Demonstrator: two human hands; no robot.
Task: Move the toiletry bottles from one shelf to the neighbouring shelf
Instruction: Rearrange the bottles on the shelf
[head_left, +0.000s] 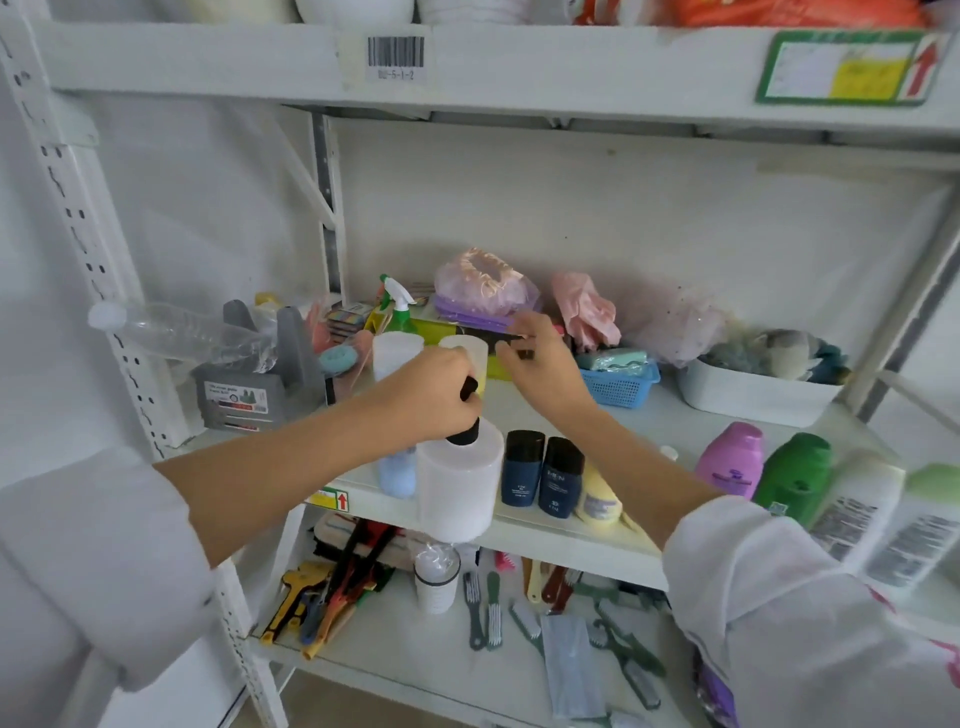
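Note:
My left hand is closed around the black pump top of a white cylindrical bottle standing at the front edge of the middle shelf. Behind it stands a pale blue bottle. To its right are two dark navy bottles and a yellow tube lying down. Farther back, my right hand pinches a small dark object beside a cream bottle and a translucent white bottle. A purple bottle, a green bottle and white bottles stand at the right.
At the shelf's back are a green spray bottle, a blue basket, a white tub, a grey holder and bagged soft items. A clear plastic bottle lies at the left upright. The lower shelf holds brushes, tools and a jar.

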